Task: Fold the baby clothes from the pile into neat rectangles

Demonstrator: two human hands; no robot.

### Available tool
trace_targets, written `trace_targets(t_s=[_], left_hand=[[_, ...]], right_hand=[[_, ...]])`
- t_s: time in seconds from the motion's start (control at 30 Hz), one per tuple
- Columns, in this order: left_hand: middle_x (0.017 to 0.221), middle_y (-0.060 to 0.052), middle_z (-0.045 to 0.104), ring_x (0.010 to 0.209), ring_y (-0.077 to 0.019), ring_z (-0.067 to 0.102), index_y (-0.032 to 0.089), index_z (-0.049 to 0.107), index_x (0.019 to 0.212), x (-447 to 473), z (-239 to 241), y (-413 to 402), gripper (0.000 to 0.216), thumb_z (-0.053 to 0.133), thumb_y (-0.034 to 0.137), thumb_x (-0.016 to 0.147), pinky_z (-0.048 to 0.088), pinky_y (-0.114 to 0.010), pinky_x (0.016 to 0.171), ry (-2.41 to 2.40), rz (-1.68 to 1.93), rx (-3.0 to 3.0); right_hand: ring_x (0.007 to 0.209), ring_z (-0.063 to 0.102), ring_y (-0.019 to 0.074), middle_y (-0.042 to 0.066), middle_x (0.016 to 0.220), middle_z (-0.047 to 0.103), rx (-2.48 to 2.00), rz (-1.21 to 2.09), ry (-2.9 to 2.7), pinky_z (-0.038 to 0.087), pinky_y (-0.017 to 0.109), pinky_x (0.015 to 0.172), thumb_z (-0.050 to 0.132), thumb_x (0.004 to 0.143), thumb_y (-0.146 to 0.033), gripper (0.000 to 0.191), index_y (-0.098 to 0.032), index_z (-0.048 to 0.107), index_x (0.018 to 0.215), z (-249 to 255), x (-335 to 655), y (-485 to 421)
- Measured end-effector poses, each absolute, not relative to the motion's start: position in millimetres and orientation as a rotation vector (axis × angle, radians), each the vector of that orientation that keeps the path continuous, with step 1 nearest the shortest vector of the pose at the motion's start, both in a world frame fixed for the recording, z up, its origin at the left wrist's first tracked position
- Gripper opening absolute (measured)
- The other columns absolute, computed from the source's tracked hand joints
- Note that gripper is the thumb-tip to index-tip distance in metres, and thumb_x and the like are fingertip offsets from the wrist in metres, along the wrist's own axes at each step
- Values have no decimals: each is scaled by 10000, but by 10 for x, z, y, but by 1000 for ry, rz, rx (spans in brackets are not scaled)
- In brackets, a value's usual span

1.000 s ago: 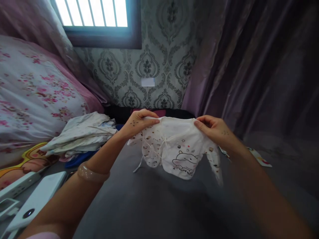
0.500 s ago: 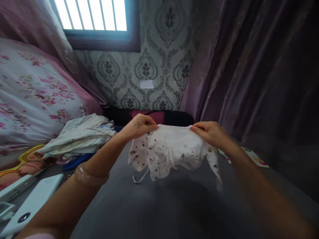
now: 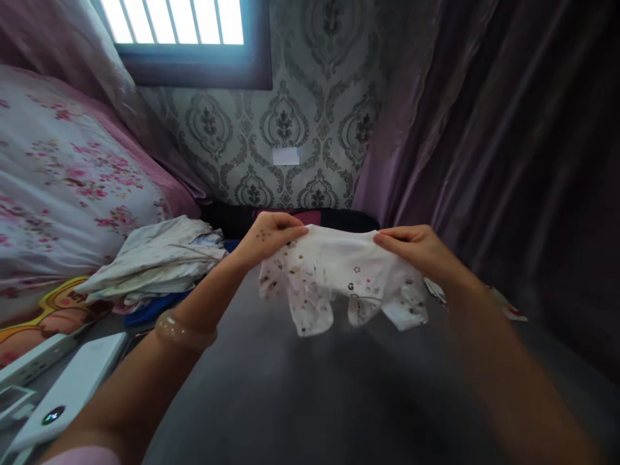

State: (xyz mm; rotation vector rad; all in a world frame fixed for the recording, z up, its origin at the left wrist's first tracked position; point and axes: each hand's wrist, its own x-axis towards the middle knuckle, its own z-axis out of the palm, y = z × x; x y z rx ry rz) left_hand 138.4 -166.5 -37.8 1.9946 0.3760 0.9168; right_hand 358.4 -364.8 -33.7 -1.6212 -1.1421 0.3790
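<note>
A small white printed baby garment (image 3: 346, 271) hangs in the air between my hands, its top edge stretched nearly straight. My left hand (image 3: 276, 237) pinches the left end of that edge between thumb and fingers. At the other end, my right hand (image 3: 411, 245) grips the edge in the same way. The lower parts of the garment dangle loosely and are partly blurred. Beneath it lies a dark grey sheet (image 3: 290, 400).
To the left lies a pile of folded light clothes (image 3: 159, 258) on something blue. Nearer are a white power bank (image 3: 72, 387), a power strip (image 3: 39, 361) and a yellow-edged printed item (image 3: 62, 310). A flowered pink and white cloth (image 3: 87, 174) rises behind. Purple curtains (image 3: 436, 129) hang at right.
Both hands have risen slightly with the garment. Its lower parts have swung and now hang differently, and the dangling string at its left no longer shows.
</note>
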Motion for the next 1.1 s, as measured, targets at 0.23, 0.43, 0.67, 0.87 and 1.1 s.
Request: trace_targets(t_s=[0.23,0.43,0.67,0.87,1.1], left_hand=[[635,0,640,547,-77,537,135,712,777,1403,-370,-1712,258,751,374,688,412,-178,492,301,871,1991],[667,-7,648,580,-89,550,130,701,823,1443,-452,-1573,255,684,373,750,427,-193,529,288,946,2054],[746,-29,676,677,-126,573,147,703,819,1421,-450,-1546,263,587,382,833,433,-223,608,419,1247,2446],[811,-24,695,715,-127,607,195,696,958,1149,-397,-1807,249,524,364,897,437,-224,676,440,1580,2649],[643,56,628,539,-71,543,273,705,933,413,-42,-2436,167,573,361,881,398,-197,558,374,1731,2799]], right_hand=[[588,636,154,15,723,718,-1655,381,-1185,476,241,475,731,675,-532,367,-230,761,883,-384,3681,-3618],[542,594,139,18,695,696,-1704,175,-1198,419,238,446,681,726,-540,371,-198,745,852,-463,3733,-3539],[727,650,194,40,819,724,-1734,-260,-1356,474,287,597,556,856,-466,326,-194,730,903,-442,3696,-3504],[917,656,241,31,975,726,-1704,-496,-1367,508,348,752,521,892,-479,309,-276,721,1010,-339,3388,-3754],[814,671,214,20,896,729,-1636,-334,-1320,544,335,661,641,822,-477,211,-322,752,913,-56,2910,-4309]])
